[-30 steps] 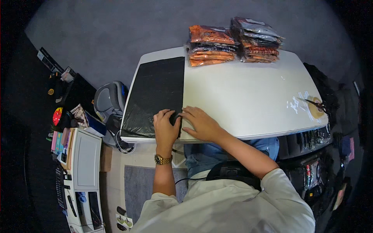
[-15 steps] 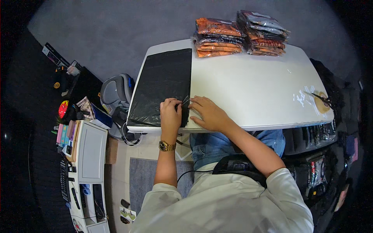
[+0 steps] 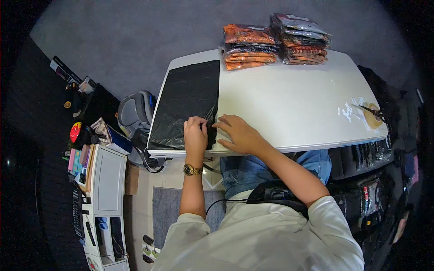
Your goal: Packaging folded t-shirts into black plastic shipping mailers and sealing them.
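A flat black plastic mailing bag (image 3: 187, 92) lies on the left part of the white table (image 3: 289, 104), with wrinkles in its near right corner. My left hand (image 3: 195, 135), a gold watch on its wrist, has its fingers curled and pinched on the bag near its right edge. Close by, my right hand (image 3: 239, 134) rests palm down, fingers apart, its fingertips reaching the bag's right edge. The thumb of that hand lies on the tabletop.
Two stacks of clear-wrapped folded clothes stand at the far edge, an orange stack (image 3: 251, 47) and a mixed stack (image 3: 303, 40). At the right lie scissors (image 3: 373, 110) on a tape roll (image 3: 373, 119). A white cabinet (image 3: 110, 180) and grey child seat (image 3: 133, 110) are left.
The view has shifted slightly. My right fingertips have moved a little left onto the bag's edge; my left hand keeps its place near the bag's corner.
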Available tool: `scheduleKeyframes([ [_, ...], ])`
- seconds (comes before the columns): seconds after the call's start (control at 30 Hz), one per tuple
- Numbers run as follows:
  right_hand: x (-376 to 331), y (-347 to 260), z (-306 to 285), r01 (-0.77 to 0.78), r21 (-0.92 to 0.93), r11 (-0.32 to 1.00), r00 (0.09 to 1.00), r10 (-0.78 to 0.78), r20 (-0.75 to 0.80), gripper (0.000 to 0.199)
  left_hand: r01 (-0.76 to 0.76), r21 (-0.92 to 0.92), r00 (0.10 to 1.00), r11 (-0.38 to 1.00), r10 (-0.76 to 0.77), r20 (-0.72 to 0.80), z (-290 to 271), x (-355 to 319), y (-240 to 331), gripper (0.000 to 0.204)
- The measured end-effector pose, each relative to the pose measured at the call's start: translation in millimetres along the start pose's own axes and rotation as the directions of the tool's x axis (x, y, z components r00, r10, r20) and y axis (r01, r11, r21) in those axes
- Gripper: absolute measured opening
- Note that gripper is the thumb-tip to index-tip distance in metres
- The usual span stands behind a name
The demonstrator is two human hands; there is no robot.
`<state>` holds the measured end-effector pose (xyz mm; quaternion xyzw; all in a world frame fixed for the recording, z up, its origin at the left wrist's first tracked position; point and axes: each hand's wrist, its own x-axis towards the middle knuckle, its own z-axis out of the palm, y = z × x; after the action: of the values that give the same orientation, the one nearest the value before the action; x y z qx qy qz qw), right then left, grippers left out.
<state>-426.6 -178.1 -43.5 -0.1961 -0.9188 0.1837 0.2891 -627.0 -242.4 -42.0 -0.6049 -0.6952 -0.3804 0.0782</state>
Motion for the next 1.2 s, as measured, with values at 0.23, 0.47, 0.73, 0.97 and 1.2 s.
scheduleKeyframes([
  [0.23, -1.3, 2.1, 0.0, 0.058, -0.059, 0.997, 0.998, -0.058, 0.001, 0.049, -0.001, 0.0, 1.0, 1.0, 0.001, -0.017, 2.2, -0.4, 0.0, 0.007],
  [0.47, -1.4, 1.5, 0.7, 0.073, -0.069, 0.995, 0.997, -0.073, -0.004, 0.047, 0.053, -0.093, 0.999, 0.994, -0.053, 0.002, -5.1, -2.0, 1.0, 0.018],
  [0.73, -0.9, 1.8, 2.6, 0.092, -0.097, 0.991, 0.995, -0.095, -0.031, 0.046, 0.193, -0.081, 0.972, 0.978, -0.18, 0.148, -30.9, 0.8, 26.3, 0.032],
  [0.97, 0.0, 2.5, 4.2, 0.093, -0.091, 0.992, 0.994, -0.097, -0.048, 0.05, 0.117, -0.107, 0.983, 0.987, -0.1, 0.153, -34.7, -11.0, 33.2, 0.026],
  [1.2, -0.7, 1.9, 2.8, 0.081, -0.095, 0.992, 0.997, -0.082, -0.001, 0.051, 0.202, -0.113, 0.979, 0.973, -0.198, 0.043, -29.9, -13.4, 17.7, 0.019],
])
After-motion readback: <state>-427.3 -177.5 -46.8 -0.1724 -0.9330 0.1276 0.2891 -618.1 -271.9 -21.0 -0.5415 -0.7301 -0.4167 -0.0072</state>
